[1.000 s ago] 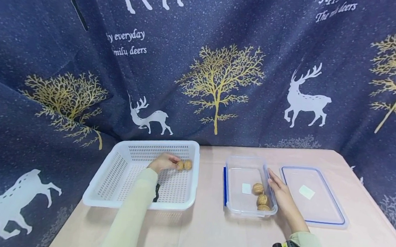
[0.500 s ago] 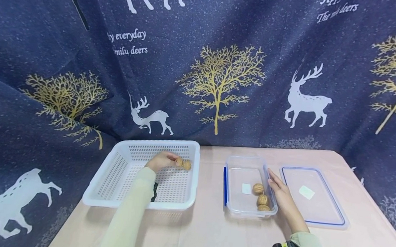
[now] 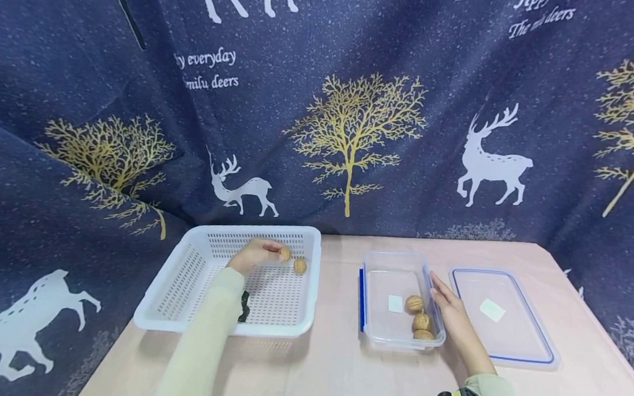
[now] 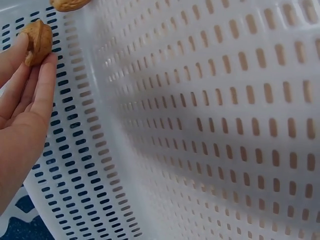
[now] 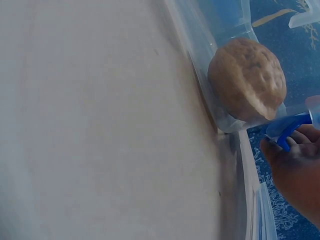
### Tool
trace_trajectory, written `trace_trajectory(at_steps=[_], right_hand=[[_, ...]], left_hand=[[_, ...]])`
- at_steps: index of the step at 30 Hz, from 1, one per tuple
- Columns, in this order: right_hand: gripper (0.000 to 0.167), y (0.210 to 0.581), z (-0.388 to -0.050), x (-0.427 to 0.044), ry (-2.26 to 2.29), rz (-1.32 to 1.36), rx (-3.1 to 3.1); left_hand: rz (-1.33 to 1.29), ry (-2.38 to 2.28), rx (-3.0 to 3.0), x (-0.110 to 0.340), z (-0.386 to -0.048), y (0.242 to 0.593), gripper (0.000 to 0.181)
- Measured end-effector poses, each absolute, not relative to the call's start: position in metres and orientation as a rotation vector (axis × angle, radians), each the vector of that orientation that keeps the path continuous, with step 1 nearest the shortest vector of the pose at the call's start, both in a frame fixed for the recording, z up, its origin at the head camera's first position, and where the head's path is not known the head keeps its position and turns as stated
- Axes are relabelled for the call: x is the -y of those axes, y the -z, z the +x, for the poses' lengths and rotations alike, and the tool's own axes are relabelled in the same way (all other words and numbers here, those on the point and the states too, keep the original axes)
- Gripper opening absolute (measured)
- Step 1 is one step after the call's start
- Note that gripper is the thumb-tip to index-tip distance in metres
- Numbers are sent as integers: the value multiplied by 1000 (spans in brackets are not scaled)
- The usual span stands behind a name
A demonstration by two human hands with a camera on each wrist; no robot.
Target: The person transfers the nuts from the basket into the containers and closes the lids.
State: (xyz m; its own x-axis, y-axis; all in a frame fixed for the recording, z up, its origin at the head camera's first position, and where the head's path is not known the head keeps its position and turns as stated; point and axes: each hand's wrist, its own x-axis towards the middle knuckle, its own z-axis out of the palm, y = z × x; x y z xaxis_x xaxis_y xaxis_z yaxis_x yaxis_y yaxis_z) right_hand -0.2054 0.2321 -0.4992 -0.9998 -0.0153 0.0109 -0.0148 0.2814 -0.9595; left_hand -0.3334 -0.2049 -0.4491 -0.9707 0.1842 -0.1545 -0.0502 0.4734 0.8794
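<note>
In the head view, my left hand (image 3: 251,257) is inside the white perforated basket (image 3: 313,292), pinching a walnut (image 3: 285,254) above its floor. Thumb and fingers grip that walnut (image 4: 41,42) in the left wrist view. A second walnut (image 3: 300,265) lies in the basket just right of the held one. To the right, a clear plastic box (image 3: 380,282) has several walnuts (image 3: 422,321) along its right side. My right hand (image 3: 456,320) rests with extended fingers against the box's right wall. The right wrist view shows that hand (image 5: 300,172) beside a blue-edged flap (image 5: 290,131).
A clear lid (image 3: 503,331) with a blue seal lies flat right of the box. Both containers stand on a pale pink table (image 3: 330,375). A dark blue cloth (image 3: 318,179) printed with deer and trees hangs behind it.
My left hand has lifted its walnut and moved slightly left and back, away from the other walnut, which now sits apart. The right hand stays at the box.
</note>
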Motion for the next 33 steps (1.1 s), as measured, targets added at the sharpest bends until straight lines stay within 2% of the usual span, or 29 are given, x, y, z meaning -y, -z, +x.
trace_trajectory(at_steps=[10,33], right_hand=[[55,501,-206,-232,1896,-20,-2503],[56,499,-205,-232,1888,-6,-2493]], left_hand=[[192,-1596,-2471,205,-335,439,38],[178,-1804,-2329,173,-332,395,42]])
